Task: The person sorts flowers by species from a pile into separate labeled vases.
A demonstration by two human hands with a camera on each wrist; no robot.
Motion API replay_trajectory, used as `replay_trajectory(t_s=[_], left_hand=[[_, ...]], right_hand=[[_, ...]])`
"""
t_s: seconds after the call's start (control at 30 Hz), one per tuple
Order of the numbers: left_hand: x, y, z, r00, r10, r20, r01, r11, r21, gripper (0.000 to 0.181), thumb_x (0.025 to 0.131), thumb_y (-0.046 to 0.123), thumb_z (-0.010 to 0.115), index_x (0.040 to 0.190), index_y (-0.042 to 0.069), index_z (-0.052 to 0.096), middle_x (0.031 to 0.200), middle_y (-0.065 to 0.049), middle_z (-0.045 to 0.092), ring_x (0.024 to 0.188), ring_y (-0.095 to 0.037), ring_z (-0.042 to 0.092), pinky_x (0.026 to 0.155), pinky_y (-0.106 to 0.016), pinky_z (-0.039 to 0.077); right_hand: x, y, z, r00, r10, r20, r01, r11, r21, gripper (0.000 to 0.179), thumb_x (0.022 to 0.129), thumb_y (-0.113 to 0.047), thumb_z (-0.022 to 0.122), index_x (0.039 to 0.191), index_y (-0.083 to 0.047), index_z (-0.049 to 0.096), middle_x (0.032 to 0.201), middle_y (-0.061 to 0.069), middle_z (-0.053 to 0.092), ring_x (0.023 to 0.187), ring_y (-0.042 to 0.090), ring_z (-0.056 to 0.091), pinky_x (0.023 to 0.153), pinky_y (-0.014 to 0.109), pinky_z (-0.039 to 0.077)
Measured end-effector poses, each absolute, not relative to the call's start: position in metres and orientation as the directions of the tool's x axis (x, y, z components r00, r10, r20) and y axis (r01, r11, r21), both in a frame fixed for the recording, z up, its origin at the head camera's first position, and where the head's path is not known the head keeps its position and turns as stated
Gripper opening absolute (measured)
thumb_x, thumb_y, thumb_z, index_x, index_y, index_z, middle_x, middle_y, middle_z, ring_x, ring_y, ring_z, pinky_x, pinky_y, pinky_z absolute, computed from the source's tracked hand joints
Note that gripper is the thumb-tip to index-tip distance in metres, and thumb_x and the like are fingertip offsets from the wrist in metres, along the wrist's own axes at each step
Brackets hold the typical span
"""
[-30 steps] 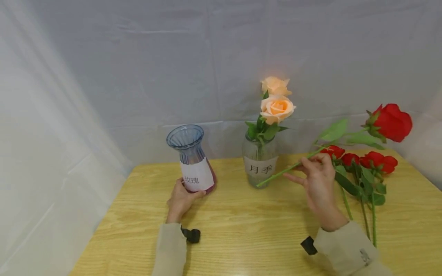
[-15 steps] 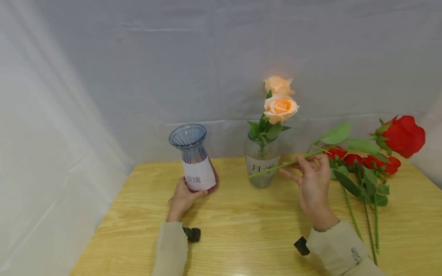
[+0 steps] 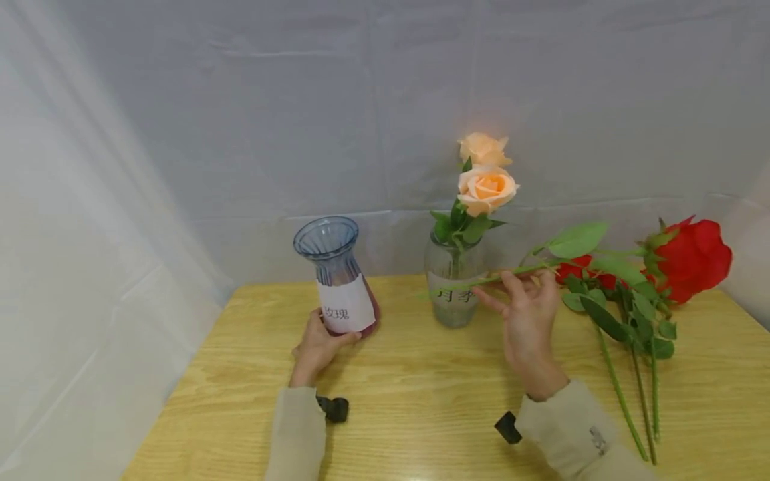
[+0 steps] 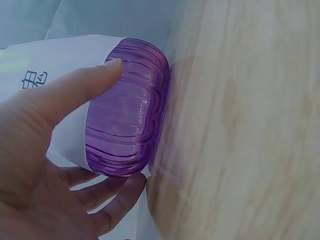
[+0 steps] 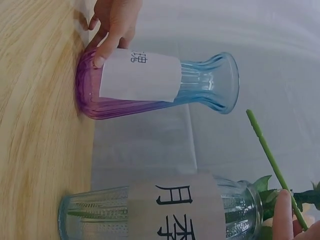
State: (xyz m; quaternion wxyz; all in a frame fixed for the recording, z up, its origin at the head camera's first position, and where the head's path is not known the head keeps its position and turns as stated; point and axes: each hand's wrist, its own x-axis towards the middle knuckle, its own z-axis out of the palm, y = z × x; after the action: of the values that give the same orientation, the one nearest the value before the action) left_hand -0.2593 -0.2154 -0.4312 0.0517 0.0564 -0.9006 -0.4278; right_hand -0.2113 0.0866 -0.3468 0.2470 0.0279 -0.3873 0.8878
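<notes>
Right hand [image 3: 532, 327]: fingers pinch the red rose [image 3: 692, 260] mid-stem.
Red rose: nearly level in the head view, bloom toward three o'clock, cut end toward nine.
Blue vase [image 3: 337, 270]: mouth at ten o'clock from that cut end.
Left hand [image 3: 319, 347]: nearer the vase, thumb and fingers gripping its base.

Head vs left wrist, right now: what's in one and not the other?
Head only: the clear vase with peach roses, the right hand pinching a long-stemmed red rose, more red roses lying on the table, and the blue rim of the blue-and-purple vase.

Left wrist only: fingertips opposite the thumb, which head hides, plus a broad face of the purple base where head shows a strip.

Both: the left hand gripping that vase low, its white label (cut off in left wrist), and the table.
</notes>
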Motion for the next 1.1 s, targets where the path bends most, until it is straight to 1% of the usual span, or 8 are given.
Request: replay_trajectory(t_s=[0.07, 0.33, 0.47, 0.6, 0.7, 0.83, 0.93, 1.1], left_hand=[[-0.259, -0.215, -0.431, -0.988, -0.147, 0.036, -0.065, 0.627, 0.776, 0.088, 0.081, 0.025, 0.084, 0.145, -0.009, 0.033, 0.144, -0.032, 0.047, 0.134, -0.048, 0.044, 0.100, -0.072, 0.018], [-0.261, -0.216, -0.432, -0.989, -0.149, 0.021, -0.078, 0.622, 0.779, 0.089, 0.082, 0.024, 0.084, 0.146, -0.009, 0.033, 0.145, -0.033, 0.047, 0.135, -0.048, 0.043, 0.102, -0.072, 0.016], [-0.260, -0.217, -0.432, -0.989, -0.148, 0.022, -0.076, 0.620, 0.781, 0.088, 0.081, 0.024, 0.084, 0.145, -0.009, 0.033, 0.145, -0.033, 0.046, 0.135, -0.048, 0.042, 0.102, -0.073, 0.014], [-0.260, -0.218, -0.431, -0.989, -0.146, 0.022, -0.074, 0.619, 0.782, 0.088, 0.082, 0.024, 0.084, 0.145, -0.009, 0.033, 0.145, -0.032, 0.047, 0.135, -0.048, 0.042, 0.102, -0.073, 0.014], [-0.260, -0.218, -0.431, -0.989, -0.147, 0.023, -0.074, 0.620, 0.781, 0.088, 0.082, 0.024, 0.084, 0.146, -0.009, 0.033, 0.144, -0.032, 0.047, 0.135, -0.048, 0.043, 0.102, -0.074, 0.014], [-0.260, -0.217, -0.432, -0.989, -0.149, 0.022, -0.076, 0.619, 0.782, 0.088, 0.082, 0.023, 0.084, 0.146, -0.009, 0.033, 0.144, -0.033, 0.047, 0.135, -0.048, 0.043, 0.102, -0.073, 0.015], [-0.260, -0.217, -0.432, -0.989, -0.149, 0.019, -0.078, 0.618, 0.782, 0.088, 0.082, 0.023, 0.084, 0.146, -0.009, 0.033, 0.145, -0.033, 0.047, 0.135, -0.048, 0.043, 0.102, -0.073, 0.014], [-0.260, -0.216, -0.431, -0.988, -0.151, 0.016, -0.082, 0.620, 0.780, 0.089, 0.082, 0.024, 0.084, 0.147, -0.008, 0.033, 0.144, -0.032, 0.048, 0.134, -0.047, 0.044, 0.102, -0.073, 0.016]], right_hand=[[-0.212, 0.083, -0.346, -0.876, 0.417, 0.241, -0.462, -0.584, -0.667, 0.024, 0.099, 0.015, 0.047, 0.115, -0.003, 0.051, 0.095, 0.011, 0.054, 0.075, 0.018, 0.062, 0.071, 0.041, 0.060], [-0.213, 0.069, -0.342, -0.874, 0.416, 0.253, -0.465, -0.560, -0.686, 0.028, 0.100, 0.013, 0.047, 0.122, -0.004, 0.051, 0.098, 0.011, 0.055, 0.076, 0.018, 0.064, 0.074, 0.041, 0.060], [-0.214, 0.064, -0.340, -0.870, 0.423, 0.254, -0.472, -0.565, -0.676, 0.026, 0.099, 0.013, 0.049, 0.120, -0.003, 0.052, 0.096, 0.011, 0.055, 0.075, 0.019, 0.065, 0.074, 0.042, 0.060], [-0.215, 0.058, -0.338, -0.868, 0.434, 0.243, -0.475, -0.578, -0.664, 0.021, 0.098, 0.015, 0.049, 0.112, -0.001, 0.051, 0.092, 0.011, 0.055, 0.076, 0.019, 0.064, 0.073, 0.041, 0.060], [-0.216, 0.054, -0.337, -0.868, 0.431, 0.247, -0.475, -0.576, -0.665, 0.017, 0.098, 0.015, 0.050, 0.104, 0.000, 0.047, 0.089, 0.011, 0.054, 0.076, 0.019, 0.065, 0.074, 0.041, 0.060], [-0.214, 0.048, -0.335, -0.866, 0.421, 0.269, -0.483, -0.570, -0.664, 0.017, 0.098, 0.014, 0.051, 0.096, -0.001, 0.046, 0.087, 0.010, 0.054, 0.076, 0.020, 0.065, 0.075, 0.043, 0.060], [-0.213, 0.044, -0.332, -0.864, 0.420, 0.279, -0.492, -0.581, -0.648, 0.018, 0.097, 0.016, 0.051, 0.092, -0.001, 0.048, 0.084, 0.009, 0.054, 0.076, 0.020, 0.064, 0.074, 0.044, 0.060], [-0.211, 0.036, -0.328, -0.860, 0.409, 0.306, -0.504, -0.583, -0.637, 0.019, 0.097, 0.015, 0.051, 0.091, -0.002, 0.047, 0.087, 0.010, 0.057, 0.078, 0.022, 0.069, 0.077, 0.045, 0.059]])
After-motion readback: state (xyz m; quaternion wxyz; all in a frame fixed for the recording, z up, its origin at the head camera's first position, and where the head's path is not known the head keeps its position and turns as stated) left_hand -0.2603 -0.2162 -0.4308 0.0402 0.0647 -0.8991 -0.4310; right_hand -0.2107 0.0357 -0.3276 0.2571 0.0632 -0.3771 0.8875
